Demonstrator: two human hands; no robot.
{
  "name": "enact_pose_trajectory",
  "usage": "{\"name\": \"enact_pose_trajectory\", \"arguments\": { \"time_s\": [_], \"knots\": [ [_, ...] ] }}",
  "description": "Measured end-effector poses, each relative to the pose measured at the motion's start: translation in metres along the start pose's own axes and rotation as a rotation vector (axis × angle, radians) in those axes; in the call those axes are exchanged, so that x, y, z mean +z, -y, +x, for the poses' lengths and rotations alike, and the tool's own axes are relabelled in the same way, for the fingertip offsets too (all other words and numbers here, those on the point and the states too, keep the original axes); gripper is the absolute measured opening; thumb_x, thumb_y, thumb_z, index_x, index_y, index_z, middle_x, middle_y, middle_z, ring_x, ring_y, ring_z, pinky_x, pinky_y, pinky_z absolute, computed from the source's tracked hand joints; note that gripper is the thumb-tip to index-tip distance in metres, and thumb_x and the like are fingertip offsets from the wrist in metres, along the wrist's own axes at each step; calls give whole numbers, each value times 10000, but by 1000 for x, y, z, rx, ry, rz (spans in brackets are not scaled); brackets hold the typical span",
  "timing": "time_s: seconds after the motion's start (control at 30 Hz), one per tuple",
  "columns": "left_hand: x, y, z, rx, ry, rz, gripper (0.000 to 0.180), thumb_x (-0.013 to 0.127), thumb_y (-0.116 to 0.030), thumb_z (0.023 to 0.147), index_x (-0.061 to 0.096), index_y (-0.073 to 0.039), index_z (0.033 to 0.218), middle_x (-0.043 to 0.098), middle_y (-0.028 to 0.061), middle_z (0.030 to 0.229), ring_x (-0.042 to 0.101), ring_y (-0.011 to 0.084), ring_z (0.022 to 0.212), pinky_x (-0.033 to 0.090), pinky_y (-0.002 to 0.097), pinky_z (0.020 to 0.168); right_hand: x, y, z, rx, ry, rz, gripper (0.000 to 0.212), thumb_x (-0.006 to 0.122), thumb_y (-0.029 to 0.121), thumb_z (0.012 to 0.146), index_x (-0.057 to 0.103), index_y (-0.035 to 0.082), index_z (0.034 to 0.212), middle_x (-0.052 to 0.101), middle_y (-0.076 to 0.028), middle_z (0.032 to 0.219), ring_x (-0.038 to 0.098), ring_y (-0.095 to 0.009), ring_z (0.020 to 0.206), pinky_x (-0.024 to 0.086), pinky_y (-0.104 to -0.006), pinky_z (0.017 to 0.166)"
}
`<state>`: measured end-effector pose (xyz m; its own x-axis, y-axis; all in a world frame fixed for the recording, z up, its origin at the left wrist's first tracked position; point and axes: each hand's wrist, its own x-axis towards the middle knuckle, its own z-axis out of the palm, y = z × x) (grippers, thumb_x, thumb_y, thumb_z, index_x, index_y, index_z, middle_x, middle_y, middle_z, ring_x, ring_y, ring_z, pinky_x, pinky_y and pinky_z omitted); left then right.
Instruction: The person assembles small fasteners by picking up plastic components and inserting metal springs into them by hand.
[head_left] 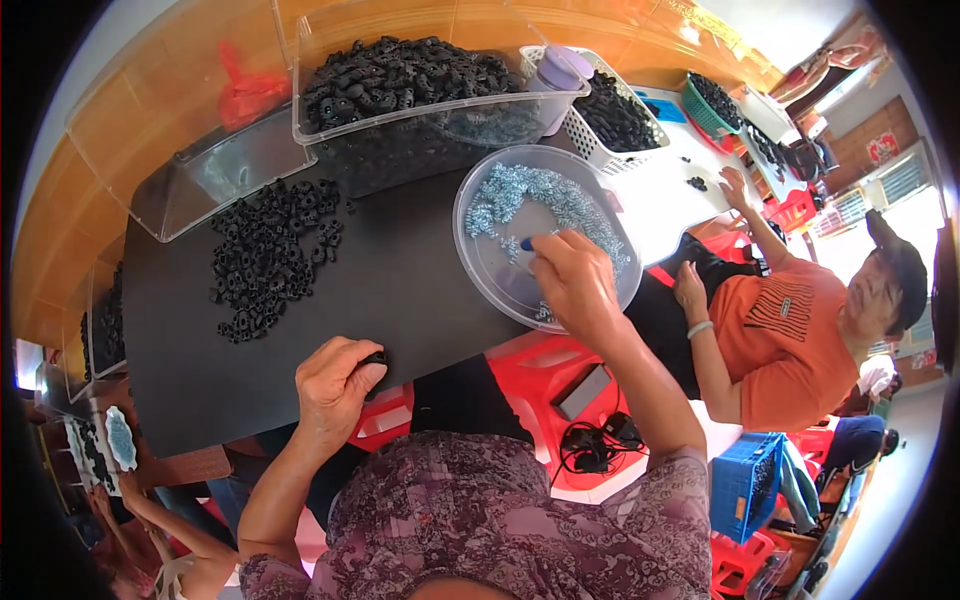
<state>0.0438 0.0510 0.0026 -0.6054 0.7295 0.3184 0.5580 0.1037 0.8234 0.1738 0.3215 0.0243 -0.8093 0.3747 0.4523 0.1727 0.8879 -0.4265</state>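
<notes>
The person's left hand (335, 385) is curled shut around a small black moulded plastic piece (375, 358), pinning it at the near edge of the black table mat (400, 270) so that it sits steady and close to the body. The right hand (575, 280) reaches forward into the round clear plastic bowl (480, 262), fingertips pinched together over the pale silvery-blue metal screws (545, 195) heaped along the bowl's far side; a small dark blue tip shows at the fingers, though whether a screw is already gripped cannot be told. The bowl stands just to the right of centre, within easy reach of that hand, while a loose scatter of black plastic pieces (265, 255) lies to the left on the mat, on the side of the hand that holds one. Behind them a clear rectangular plastic tub (430, 120) brimming with more black pieces serves as the bulk stock, with an open clear plastic box holding a red bag (240, 90) beside it. At the right, another person in an orange shirt (790, 340) sits at the same table, one hand (735, 185) resting on a white sheet (665, 190).
</notes>
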Motion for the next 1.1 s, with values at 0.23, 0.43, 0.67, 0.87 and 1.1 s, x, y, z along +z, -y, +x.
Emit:
{"name": "enact_pose_trajectory", "arguments": {
  "time_s": [0.23,0.43,0.67,0.87,1.1],
  "knots": [
    [7,5,-6,78,-75,69,191,720,-26,715,644,13,886,603,100,741,575,236,663,455,317,606,20,-15,24,-40,52,-191,151,602,68,760,646,72,904,569,-138,734,582,-357,766,451,-447,667],
    [8,9,-8,69,-92,44,196,726,-46,719,644,13,887,610,99,751,580,234,675,456,313,613,18,-24,14,-88,191,-172,139,636,50,724,643,69,862,554,-120,742,577,-340,784,458,-450,679],
    [7,10,-8,66,-80,39,197,731,-66,724,647,14,883,622,99,768,587,235,690,461,311,621,13,-18,11,-149,179,-178,100,672,64,707,639,48,799,561,-136,771,575,-334,796,469,-442,660],
    [5,8,-9,35,-84,29,185,716,-90,747,649,10,887,618,93,766,583,229,693,459,311,636,16,-20,10,-196,256,-155,136,659,62,709,594,53,827,548,-110,786,561,-325,824,450,-428,687],
    [5,8,-7,-63,-69,-149,181,709,-132,788,648,6,888,601,76,747,551,190,676,435,285,627,10,-12,6,-186,202,-129,114,620,39,713,558,28,807,551,-147,808,550,-349,815,457,-454,683]
  ]
}}
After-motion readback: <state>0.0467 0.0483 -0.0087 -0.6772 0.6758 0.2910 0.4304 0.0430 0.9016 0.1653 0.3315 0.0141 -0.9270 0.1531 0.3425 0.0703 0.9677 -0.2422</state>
